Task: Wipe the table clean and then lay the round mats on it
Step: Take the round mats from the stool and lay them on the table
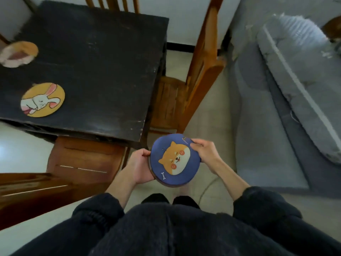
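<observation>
Lower centre of the frame: the left hand [138, 166] and right hand [203, 150] grip opposite edges of a blue dog mat [174, 160], held off the black table [103, 71]. On the tabletop at left lie a yellow rabbit mat [42, 99] and, blurred at the left edge, another mat [18, 54].

Between my two grips I see a blue mat [175, 160] printed with an orange-and-cream dog face and a small white bone; up and left of them, on the black, scuffed tabletop [103, 71], a yellow mat [43, 99] shows a white, pink-eared rabbit; right of them stands a grey sofa [276, 111]; my sleeves are black.
</observation>
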`<state>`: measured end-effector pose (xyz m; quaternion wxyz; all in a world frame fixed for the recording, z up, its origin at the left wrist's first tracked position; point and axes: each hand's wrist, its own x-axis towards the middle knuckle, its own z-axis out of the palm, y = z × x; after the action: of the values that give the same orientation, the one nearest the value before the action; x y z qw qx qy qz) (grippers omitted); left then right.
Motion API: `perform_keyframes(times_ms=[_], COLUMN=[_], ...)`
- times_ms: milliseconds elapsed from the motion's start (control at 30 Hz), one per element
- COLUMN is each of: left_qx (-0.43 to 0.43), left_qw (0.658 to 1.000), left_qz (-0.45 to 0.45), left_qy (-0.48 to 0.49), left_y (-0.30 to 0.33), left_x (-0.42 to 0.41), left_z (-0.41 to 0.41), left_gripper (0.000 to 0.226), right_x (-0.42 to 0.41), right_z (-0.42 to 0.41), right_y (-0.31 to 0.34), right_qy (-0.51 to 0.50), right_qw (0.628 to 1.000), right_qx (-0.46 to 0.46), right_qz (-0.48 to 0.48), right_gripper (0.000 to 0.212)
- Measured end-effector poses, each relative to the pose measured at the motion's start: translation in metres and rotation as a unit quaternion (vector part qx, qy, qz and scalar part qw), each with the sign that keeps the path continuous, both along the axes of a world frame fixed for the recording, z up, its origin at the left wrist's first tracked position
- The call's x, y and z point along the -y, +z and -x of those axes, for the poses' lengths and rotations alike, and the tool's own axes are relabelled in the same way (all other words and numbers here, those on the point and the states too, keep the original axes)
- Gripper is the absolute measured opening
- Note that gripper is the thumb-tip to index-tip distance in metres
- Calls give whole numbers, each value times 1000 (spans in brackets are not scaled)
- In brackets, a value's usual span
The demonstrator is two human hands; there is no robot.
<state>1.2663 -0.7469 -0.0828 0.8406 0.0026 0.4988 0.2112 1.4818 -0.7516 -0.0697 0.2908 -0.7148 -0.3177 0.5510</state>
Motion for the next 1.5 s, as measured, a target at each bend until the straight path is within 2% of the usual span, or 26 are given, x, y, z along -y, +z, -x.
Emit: perform_keyframes(times_ms=[133,200,300,400,533,633,833,967,1067,1167,1233,1333,1367,1400,1433,1500], left_qx=[35,45,36,7,-36,-77,-54,-131,-155,-251,-362,-552,-589,-609,-603,-530], left_qw=[995,992,989,979,948,934,931,938,932,915,888,805,787,776,780,806], left_qz=[-20,-32,-44,-81,-114,-115,-128,-124,-103,-58,-46,-13,-1,0,-12,-64], left_qy=[95,111,139,186,294,330,338,297,310,311,278,220,185,164,165,256], left_y=[15,16,16,10,1,-1,-12,-33,-43,-41,-36,-25,-20,-13,-4,18], left_x=[-25,-40,-68,-108,-174,-231,-319,-342,-350,-369,-377,-372,-371,-372,-373,-368], left_z=[-3,0,9,22,40,50,48,37,38,33,26,16,18,15,9,-28], left_gripper=[43,47,50,43,40,32,29,37,42,48,52,57,59,59,55,45], right_x=[-63,-88,-125,-171,-238,-293,-372,-403,-416,-429,-438,-449,-451,-456,-460,-465], right_z=[0,6,16,22,20,24,16,7,2,-1,-5,-8,-4,-5,-6,-26], right_y=[6,6,4,4,10,19,33,31,27,29,30,39,42,46,50,69], right_qy=[80,113,153,165,137,89,-34,-55,-38,-9,26,106,141,178,217,330], right_qw=[997,993,988,983,973,967,970,973,977,980,981,980,975,966,956,915], right_qx=[-20,-18,16,73,154,213,211,206,189,176,160,111,108,111,111,87], right_qz=[-8,-18,-26,-44,-106,-107,-117,-94,-92,-93,-103,-129,-136,-148,-165,-214], right_gripper=[26,25,25,24,22,23,25,23,18,16,21,23,24,25,26,24])
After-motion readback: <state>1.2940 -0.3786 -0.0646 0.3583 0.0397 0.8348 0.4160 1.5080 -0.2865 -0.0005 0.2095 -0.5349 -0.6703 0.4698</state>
